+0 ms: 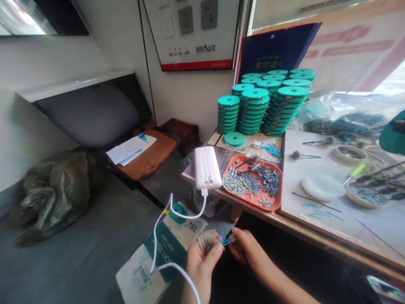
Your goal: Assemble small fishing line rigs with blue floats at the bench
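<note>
Low in the middle, my left hand [202,264] pinches a fan of thin blue sticks [224,240] between thumb and fingers. A beige wrap [206,240] covers part of its fingers. Close beside it on the right, my right hand [247,247] is closed, thumb against finger, on a small greyish shiny piece [232,238]. That piece sits right by the ends of the blue sticks; I cannot tell whether they touch. Its exact kind is too small to make out.
An orange tray [278,202] of small metal and coloured parts stands on the table edge, with stacks of green spools [255,107] behind. A white power bank [207,166] with a cable juts out before me. Below lies a tissue box [167,240].
</note>
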Tool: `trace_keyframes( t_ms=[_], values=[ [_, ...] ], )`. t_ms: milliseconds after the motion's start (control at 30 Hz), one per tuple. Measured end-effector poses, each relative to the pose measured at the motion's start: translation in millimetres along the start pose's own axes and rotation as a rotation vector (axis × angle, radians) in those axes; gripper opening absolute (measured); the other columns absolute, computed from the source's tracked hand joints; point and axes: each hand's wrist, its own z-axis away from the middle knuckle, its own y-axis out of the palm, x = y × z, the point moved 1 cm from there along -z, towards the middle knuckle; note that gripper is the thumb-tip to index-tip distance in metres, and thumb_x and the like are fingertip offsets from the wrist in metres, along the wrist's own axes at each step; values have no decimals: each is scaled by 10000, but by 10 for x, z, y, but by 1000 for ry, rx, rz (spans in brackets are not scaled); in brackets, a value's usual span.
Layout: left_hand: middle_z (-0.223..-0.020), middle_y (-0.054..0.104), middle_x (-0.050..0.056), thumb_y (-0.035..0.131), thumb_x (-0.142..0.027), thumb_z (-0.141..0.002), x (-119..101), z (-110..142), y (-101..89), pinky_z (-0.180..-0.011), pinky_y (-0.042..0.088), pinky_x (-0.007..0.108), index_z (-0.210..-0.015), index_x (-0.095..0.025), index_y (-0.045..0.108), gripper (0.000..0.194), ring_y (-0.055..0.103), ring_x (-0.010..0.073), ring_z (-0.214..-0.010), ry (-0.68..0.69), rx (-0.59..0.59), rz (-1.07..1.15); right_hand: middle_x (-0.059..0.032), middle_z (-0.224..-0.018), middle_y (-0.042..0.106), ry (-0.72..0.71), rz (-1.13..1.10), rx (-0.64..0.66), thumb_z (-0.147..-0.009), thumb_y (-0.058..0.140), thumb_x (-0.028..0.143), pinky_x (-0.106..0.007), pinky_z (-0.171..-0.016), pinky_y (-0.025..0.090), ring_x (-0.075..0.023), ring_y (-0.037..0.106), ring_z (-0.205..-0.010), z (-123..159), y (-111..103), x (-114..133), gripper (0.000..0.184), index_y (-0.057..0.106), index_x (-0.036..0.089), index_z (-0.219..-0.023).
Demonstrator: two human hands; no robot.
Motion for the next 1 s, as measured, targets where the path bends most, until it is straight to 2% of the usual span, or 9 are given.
trace_keyframes(
  t_ms=[633, 1000],
  values=[
    [-628, 587, 17, 689, -284, -655, -56, 19, 53, -696, 407, 272, -586, -143, 613, 174, 521, 156, -657, -12, 53, -17, 72, -412, 239, 13, -26, -7, -709, 310, 714, -254, -445, 161, -75, 200, -418, 0, -1, 5, 566, 274, 219, -437],
    [-623, 590, 1, 722, -303, -613, -19, 16, 45, -681, 379, 239, -560, -148, 596, 206, 488, 132, -642, -18, 3, 7, 76, -411, 229, 19, -48, -8, -699, 329, 724, -257, -448, 152, -72, 189, -413, -9, -3, 8, 569, 273, 220, -441]
  ],
)
